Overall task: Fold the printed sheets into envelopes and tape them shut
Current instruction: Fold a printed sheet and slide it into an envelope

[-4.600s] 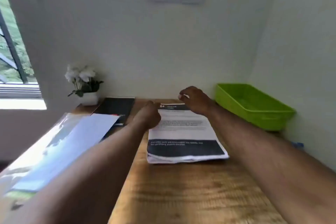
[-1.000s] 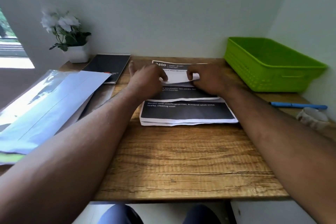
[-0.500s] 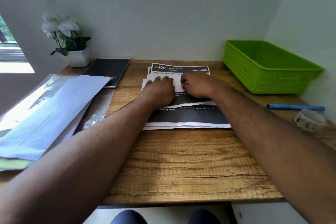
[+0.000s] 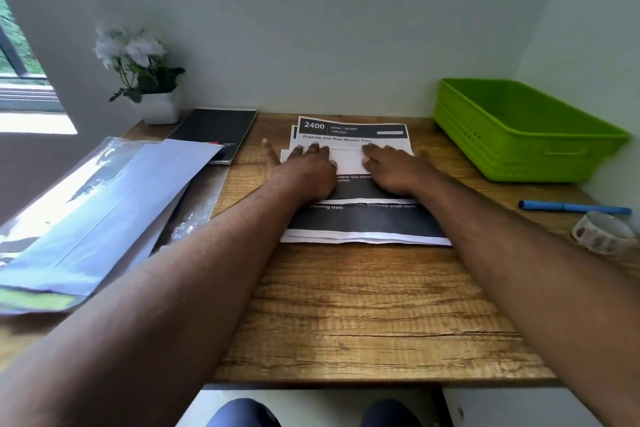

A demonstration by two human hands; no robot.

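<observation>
paper, a stack of printed sheets [image 4: 360,218], is seen lying mid-desk, its top sheet [image 4: 349,159] folded up over itself. the fold is pressed flat under the left hand [image 4: 304,173] and right hand [image 4: 394,170], both laid open, palms down, fingers spread, nothing gripped. a green basket [image 4: 519,135] is set to the right, a blue pen [image 4: 575,207] and tape roll [image 4: 602,232] nearer the desk [image 4: 363,315] edge.
</observation>
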